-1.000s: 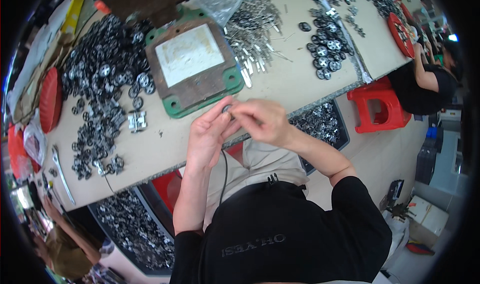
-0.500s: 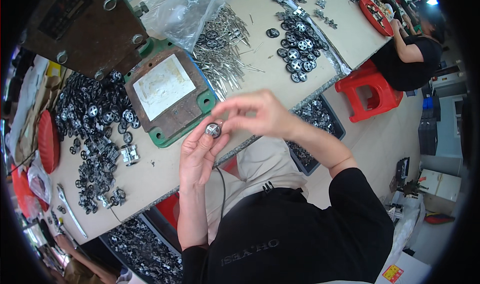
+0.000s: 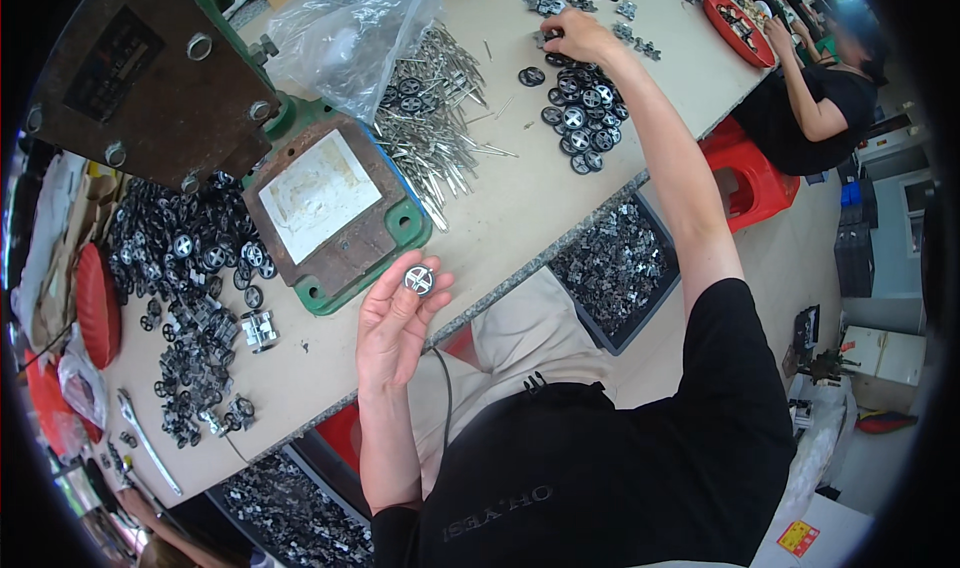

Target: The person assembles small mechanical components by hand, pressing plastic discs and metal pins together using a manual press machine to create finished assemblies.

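Black small wheel [image 3: 419, 281] is pinched upright in the left hand [image 3: 395, 323] fingers at the desk's near edge; right hand [image 3: 580, 36] fingers are curled onto loose wheels [image 3: 575, 118] far across.

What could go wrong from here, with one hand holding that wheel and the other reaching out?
1. The left hand pinches the small black wheel only at its fingertips, past the table edge; a slip likely drops it to the lap or floor.
2. The right hand stretches across to the far black wheels; the forearm may sweep the loose metal pins.
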Tool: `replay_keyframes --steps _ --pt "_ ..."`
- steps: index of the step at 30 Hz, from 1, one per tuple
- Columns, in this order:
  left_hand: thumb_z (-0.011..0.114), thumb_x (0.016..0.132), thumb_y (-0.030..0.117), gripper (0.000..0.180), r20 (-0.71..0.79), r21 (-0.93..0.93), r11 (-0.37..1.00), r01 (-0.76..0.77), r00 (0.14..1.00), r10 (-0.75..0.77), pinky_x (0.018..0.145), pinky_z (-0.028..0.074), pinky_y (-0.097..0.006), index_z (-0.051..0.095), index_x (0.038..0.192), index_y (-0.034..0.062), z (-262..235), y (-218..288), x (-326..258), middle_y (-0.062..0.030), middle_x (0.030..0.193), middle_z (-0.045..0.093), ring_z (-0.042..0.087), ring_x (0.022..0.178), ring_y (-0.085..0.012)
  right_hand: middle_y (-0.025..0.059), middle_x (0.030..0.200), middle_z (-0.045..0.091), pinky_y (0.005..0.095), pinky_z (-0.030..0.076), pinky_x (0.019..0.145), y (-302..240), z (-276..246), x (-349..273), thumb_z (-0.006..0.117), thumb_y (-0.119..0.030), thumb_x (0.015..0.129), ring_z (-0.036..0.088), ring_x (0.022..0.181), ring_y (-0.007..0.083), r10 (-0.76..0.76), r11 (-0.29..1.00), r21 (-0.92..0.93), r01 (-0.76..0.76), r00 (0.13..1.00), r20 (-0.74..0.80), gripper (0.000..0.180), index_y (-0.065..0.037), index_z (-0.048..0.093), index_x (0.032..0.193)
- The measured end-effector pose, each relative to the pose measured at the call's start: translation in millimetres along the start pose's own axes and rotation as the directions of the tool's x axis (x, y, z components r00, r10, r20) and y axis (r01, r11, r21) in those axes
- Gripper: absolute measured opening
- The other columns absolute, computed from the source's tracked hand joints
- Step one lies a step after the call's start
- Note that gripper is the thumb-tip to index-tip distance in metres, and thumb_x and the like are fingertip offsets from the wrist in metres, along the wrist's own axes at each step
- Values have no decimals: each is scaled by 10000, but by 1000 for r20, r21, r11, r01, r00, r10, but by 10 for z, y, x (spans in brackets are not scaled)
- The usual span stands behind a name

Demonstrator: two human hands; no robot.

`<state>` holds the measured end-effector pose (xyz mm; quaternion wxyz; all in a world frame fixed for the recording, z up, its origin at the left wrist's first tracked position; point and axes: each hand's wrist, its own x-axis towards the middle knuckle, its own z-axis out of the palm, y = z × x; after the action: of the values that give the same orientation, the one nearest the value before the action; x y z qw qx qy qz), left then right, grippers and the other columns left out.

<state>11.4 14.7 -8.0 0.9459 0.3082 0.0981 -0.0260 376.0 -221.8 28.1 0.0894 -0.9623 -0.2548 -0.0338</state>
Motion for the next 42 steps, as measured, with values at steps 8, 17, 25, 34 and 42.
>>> replay_keyframes --steps 8,17,25,34,42 --pt "537 854 59 366 2 -14 999 -35 999 35 803 516 -314 463 1206 -12 1 -8 8 -175 1125 550 587 968 -258 148 943 631 381 454 803 -226 -57 -128 590 -286 771 583 941 300 153 975 207 -85 926 -344 289 -63 652 943" --pt "515 856 16 343 -13 -27 999 -42 999 42 802 509 -307 476 1195 -10 22 -35 -31 -178 1120 550 589 960 -252 120 946 630 328 467 746 -194 59 -1 591 -281 747 622 794 223 142 960 257 -112 985 -101 335 -52 628 988" --pt "522 865 48 332 -121 65 993 -100 987 108 789 503 -273 483 1189 -9 100 -64 -41 -166 1109 561 597 937 -221 28 936 575 203 427 657 -1303 -166 -1186 543 -132 854 530 783 79 -119 215 971 -105 984 132 319 -8 497 1145" --pt "557 844 37 320 -179 51 987 -151 971 158 789 494 -296 500 1155 -16 143 -96 -10 -137 1060 586 599 923 -222 58 1019 572 200 433 704 -2025 12 -1872 523 -21 863 527 885 75 -50 28 1000 1 999 0 265 25 510 1124" --pt "574 830 26 312 -202 56 985 -161 965 169 790 493 -305 511 1133 -15 165 -106 -7 -131 1029 597 603 912 -229 71 1011 588 221 450 713 -2052 59 -1926 522 -5 854 550 834 96 10 205 972 114 993 -119 233 23 545 1084"
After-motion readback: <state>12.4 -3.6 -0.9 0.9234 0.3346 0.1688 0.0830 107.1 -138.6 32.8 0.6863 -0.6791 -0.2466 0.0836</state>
